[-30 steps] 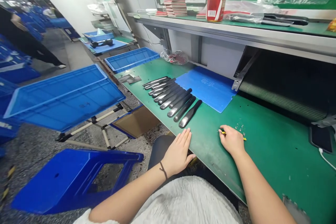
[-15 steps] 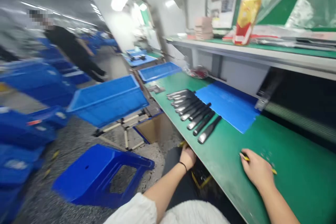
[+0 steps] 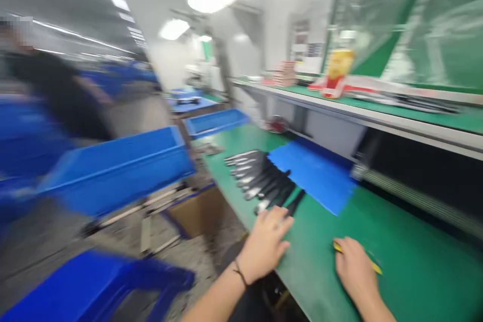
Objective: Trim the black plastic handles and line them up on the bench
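On the green bench top [image 3: 317,241] lies a slanting row of long black pieces [image 3: 260,176] with shiny, wider ends; their exact kind is blurred. My left hand [image 3: 266,241], a dark band at its wrist, reaches over the near end of this row with fingers spread. It partly covers the nearest pieces, and I cannot tell whether it touches them. Farther right, my right hand [image 3: 354,269] rests by the bench surface, closed around a slim yellow-and-black tool [image 3: 376,267]. Both ends of that tool stick out of the fist; the middle is hidden.
A blue sheet [image 3: 317,173] lies behind the row. Above runs a shelf [image 3: 377,115] with a yellow-red bottle [image 3: 338,68]. Left of the bench are a blue crate [image 3: 124,171] on a frame, a blue stool [image 3: 75,287] and a person in dark clothes [image 3: 56,90].
My left hand has risen from below the bench edge to the near end of the row. My right hand keeps the yellow-and-black tool. The camera view has shifted.
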`<state>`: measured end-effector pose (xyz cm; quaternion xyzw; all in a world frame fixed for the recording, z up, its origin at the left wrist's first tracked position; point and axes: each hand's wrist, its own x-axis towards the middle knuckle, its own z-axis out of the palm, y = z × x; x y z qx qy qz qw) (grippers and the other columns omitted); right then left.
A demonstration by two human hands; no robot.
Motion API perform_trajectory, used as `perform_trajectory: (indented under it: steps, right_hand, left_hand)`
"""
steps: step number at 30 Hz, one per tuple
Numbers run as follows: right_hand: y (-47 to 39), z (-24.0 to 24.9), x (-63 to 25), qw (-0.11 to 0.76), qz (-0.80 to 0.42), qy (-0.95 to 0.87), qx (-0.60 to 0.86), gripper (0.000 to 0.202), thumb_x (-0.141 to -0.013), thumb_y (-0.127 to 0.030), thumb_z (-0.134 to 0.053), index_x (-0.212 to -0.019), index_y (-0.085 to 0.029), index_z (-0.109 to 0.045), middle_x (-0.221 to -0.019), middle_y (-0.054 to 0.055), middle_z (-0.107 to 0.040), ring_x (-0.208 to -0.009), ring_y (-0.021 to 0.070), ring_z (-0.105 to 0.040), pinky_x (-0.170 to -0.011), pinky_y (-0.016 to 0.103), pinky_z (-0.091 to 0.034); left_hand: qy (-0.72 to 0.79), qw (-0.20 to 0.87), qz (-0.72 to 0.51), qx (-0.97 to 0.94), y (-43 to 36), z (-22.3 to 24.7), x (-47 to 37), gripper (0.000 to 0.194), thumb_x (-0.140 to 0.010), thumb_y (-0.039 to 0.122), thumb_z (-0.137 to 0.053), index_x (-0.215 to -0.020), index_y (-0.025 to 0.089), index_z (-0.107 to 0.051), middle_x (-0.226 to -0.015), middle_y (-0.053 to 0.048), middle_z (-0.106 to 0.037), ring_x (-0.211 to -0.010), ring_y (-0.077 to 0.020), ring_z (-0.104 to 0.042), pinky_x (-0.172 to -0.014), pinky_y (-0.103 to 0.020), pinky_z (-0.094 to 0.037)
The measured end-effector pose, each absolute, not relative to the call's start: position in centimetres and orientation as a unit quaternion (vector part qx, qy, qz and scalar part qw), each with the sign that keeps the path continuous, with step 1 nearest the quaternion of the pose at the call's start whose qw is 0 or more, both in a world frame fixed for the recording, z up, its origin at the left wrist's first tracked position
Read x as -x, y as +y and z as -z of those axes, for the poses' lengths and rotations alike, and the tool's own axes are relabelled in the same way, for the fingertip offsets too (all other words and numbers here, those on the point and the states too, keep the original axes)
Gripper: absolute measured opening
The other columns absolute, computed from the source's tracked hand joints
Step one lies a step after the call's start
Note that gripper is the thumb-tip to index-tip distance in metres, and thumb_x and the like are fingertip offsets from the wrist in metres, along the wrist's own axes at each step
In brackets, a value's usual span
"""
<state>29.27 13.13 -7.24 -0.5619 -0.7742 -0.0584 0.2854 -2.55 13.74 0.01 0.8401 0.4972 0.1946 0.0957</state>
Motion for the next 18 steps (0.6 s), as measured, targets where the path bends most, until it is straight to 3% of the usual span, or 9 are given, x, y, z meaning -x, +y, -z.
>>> perform_trajectory:
  steps: [2, 5, 9, 12, 18]
  right_hand:
    - [12.3, 6.5, -27.7, 0.238, 0.072, -0.752, 0.610, 0.033, -0.087, -0.008, -0.048, -0.101, -0.023, -0.073, -0.092, 0.009, -0.072, -0.092, 0.0237, -0.067, -0.085, 0.035, -0.052]
    - [12.8, 7.5, -28.0, 0.178, 0.075, -0.722, 0.665, 0.022, -0.095, -0.013, -0.055, -0.102, -0.026, -0.071, -0.094, 0.004, -0.070, -0.093, 0.0214, -0.061, -0.086, 0.033, -0.049]
    - [14.0, 7.9, -29.3, 0.153, 0.066, -0.714, 0.680, 0.015, -0.102, -0.021, -0.056, -0.107, -0.025, -0.070, -0.126, 0.006, -0.069, -0.113, 0.0222, -0.058, -0.099, 0.038, -0.046]
    - [15.9, 7.0, -29.6, 0.142, 0.054, -0.734, 0.662, 0.013, -0.102, -0.023, -0.060, -0.112, -0.020, -0.069, -0.143, 0.009, -0.062, -0.130, 0.0247, -0.054, -0.109, 0.044, -0.045]
    - [20.3, 3.9, -31.2, 0.088, 0.027, -0.740, 0.666, 0.026, -0.102, -0.035, -0.066, -0.119, -0.017, -0.068, -0.126, 0.008, -0.068, -0.117, 0.0229, -0.065, -0.103, 0.046, -0.054]
  left_hand:
    - [0.530, 0.038, -0.136, -0.836, 15.6, 1.7, 2.2, 0.058, -0.097, 0.029, -0.059, -0.155, 0.027, -0.055, -0.168, -0.012, -0.042, -0.156, -0.0433, -0.031, -0.124, -0.073, -0.020]
    - [0.540, -0.001, -0.095, -0.836, 19.2, 5.7, 2.1, 0.061, -0.102, 0.040, -0.042, -0.161, 0.024, -0.048, -0.171, -0.012, -0.038, -0.158, -0.0428, -0.027, -0.122, -0.072, -0.022]
    - [0.529, -0.016, -0.085, -0.844, 21.4, 8.0, 2.3, 0.069, -0.103, 0.047, -0.025, -0.162, 0.018, -0.044, -0.172, -0.009, -0.036, -0.159, -0.0385, -0.025, -0.124, -0.069, -0.021]
    - [0.530, -0.018, -0.095, -0.843, 21.0, 7.5, 2.2, 0.071, -0.103, 0.049, -0.023, -0.162, 0.015, -0.044, -0.171, -0.011, -0.038, -0.159, -0.0381, -0.025, -0.124, -0.068, -0.022]
    - [0.534, 0.011, -0.114, -0.838, 20.3, 6.8, 1.7, 0.071, -0.101, 0.048, -0.030, -0.161, 0.014, -0.044, -0.168, -0.015, -0.042, -0.158, -0.0395, -0.027, -0.124, -0.069, -0.019]
